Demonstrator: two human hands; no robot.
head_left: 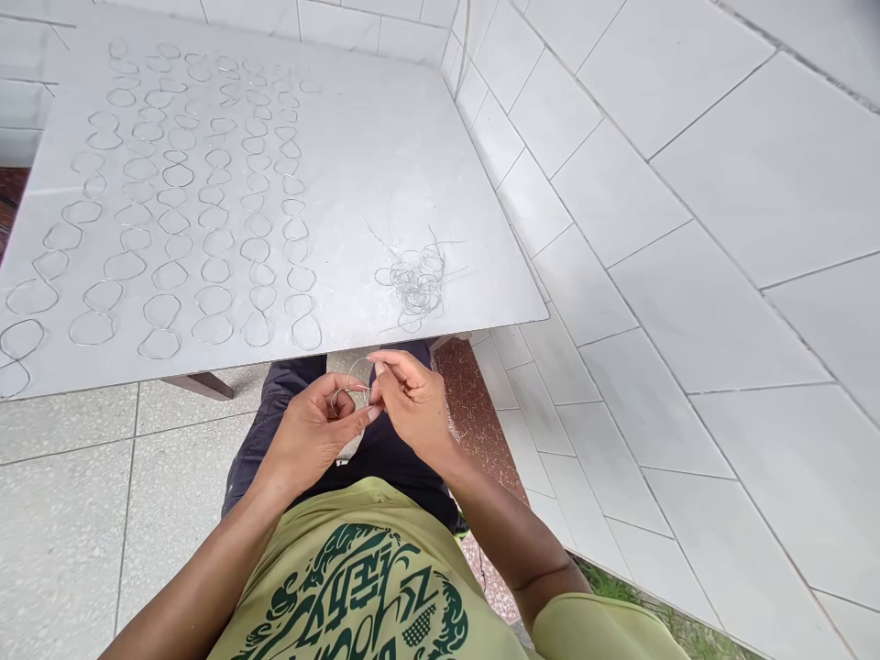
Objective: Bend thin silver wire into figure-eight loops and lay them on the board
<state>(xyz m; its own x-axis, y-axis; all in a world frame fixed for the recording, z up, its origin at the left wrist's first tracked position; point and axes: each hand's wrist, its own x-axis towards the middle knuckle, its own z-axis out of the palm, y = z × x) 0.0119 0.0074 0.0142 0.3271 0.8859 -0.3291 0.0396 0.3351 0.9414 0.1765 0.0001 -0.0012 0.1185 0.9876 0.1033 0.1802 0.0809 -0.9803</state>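
Note:
A thin looped wire point(354, 367) is held between my two hands, just in front of the table's near edge and above my lap. My left hand point(320, 422) pinches it between thumb and fingers, with part of the loop lying across the fingers. On the other side my right hand point(411, 394) grips the same wire, thumb and forefinger closed on it. The fingertips of both hands nearly meet. Beyond them, on the tabletop, lies a tangled pile of thin wire pieces point(416, 284) with loose ends sticking out.
The white tabletop point(385, 137) carries rows of figure-eight wire loops point(218, 243) on its left half. White tiled walls point(619, 257) stand close on the right and behind. A table leg point(199, 385) shows below the near edge, over a speckled floor point(69, 513).

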